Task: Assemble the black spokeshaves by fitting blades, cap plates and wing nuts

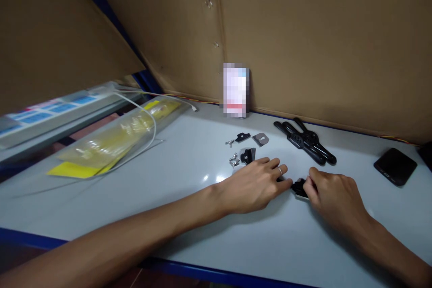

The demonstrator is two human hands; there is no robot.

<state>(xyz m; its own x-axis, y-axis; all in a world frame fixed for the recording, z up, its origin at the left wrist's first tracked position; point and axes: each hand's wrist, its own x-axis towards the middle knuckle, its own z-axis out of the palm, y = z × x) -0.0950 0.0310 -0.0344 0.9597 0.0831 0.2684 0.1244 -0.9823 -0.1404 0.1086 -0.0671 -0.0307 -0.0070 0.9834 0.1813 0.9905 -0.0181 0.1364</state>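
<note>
My right hand (332, 191) pinches a small black part with a pale flat edge (300, 190) just above the table. My left hand (259, 184) reaches in from the left, palm down, its fingers bent and slightly apart. Its index fingertip meets or nearly meets the black part's left end; the thumb is hidden. Beyond the left hand lie a black clamp piece on a metal plate (248, 156) and a silver wing screw (234, 160). Farther back are another black clamp piece (242, 137), a smaller wing screw (230, 142) and a grey slotted plate (261, 139).
Several black handles (305, 140) lie crossed at the back right. A dark phone-like device (395, 166) rests at far right. A blurred-out upright screen (236, 91) leans on the cardboard wall (320, 45). Yellow-and-clear plastic bags (114, 139) and a white cable (155, 121) lie left.
</note>
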